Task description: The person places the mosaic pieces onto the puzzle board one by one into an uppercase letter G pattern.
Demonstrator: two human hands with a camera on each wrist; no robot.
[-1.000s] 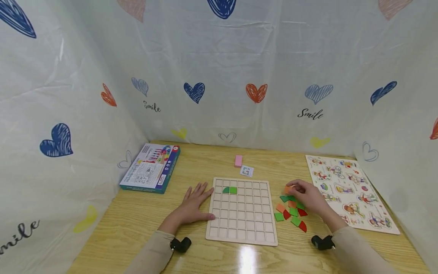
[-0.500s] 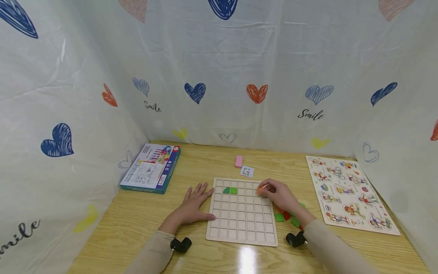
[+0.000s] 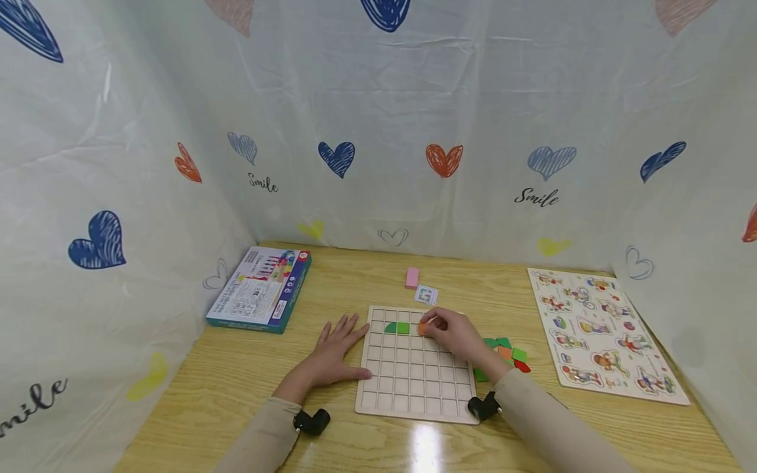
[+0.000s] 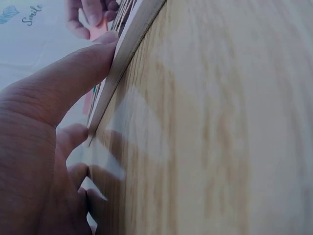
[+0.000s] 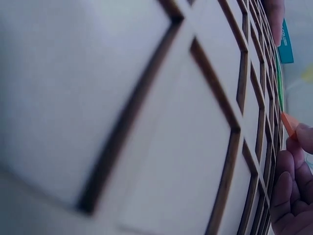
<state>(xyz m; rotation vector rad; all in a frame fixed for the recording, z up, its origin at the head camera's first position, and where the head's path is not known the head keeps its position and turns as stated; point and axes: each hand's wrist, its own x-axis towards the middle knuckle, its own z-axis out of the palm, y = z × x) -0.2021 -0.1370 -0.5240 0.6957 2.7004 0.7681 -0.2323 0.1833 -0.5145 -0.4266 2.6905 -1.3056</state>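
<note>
A pale wooden grid board (image 3: 402,387) lies on the table, with a green quarter-round tile (image 3: 391,328) and a light green square tile (image 3: 403,328) side by side in its second row. My right hand (image 3: 454,334) pinches an orange tile (image 3: 422,329) over that row, just right of the green square. The same orange tile (image 5: 289,125) shows between thumb and fingers in the right wrist view. My left hand (image 3: 332,358) lies with spread fingers at the board's left side, its thumb (image 4: 88,68) touching the board's edge.
Loose green, orange and red tiles (image 3: 519,355) lie right of the board, partly hidden by the right forearm. Behind the board are a picture card (image 3: 426,295) and a pink block (image 3: 412,278). A boxed set (image 3: 260,289) lies at left, a picture puzzle board (image 3: 603,335) at right.
My right hand has carried the orange tile leftward from the loose pile to over the grid board, near the green square. The left hand has stayed in place.
</note>
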